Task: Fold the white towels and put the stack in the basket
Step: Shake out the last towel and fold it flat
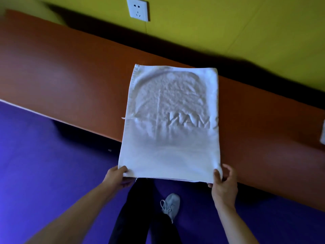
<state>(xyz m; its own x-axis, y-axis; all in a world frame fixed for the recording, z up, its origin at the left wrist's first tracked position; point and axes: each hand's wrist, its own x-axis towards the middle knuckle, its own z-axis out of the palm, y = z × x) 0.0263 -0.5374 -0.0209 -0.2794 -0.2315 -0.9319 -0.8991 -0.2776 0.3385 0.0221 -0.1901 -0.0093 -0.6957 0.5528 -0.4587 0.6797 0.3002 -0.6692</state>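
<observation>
At the far left, purple floor (pixel 44 155) is seen beneath the near edge of a long orange-brown desk (pixel 70 71), which runs diagonally across the view in front of a yellow-green wall (pixel 228 23). A white wall socket (pixel 138 8) is mounted on that wall, above the desk. The near left corner of a white towel (pixel 168 124) is pinched by the left hand (pixel 116 176), the thumb laid on top of the cloth and the fingers curled underneath. The towel is spread flat in a folded rectangle, its far part lying on the desk and its near part held out past the desk's front edge, over the floor. Raised lettering is woven across its middle, seen upside down and only partly legible, and a loose thread is seen at its left edge. Below the towel, dark trousers (pixel 137 217) and a grey laced shoe (pixel 170 205) are visible on the floor. The near right corner of the towel is gripped by the right hand (pixel 223 182), thumb on top, fingers curled round the edge. At the far right border a small white object (pixel 322 132) is cut off by the frame and cannot be identified
</observation>
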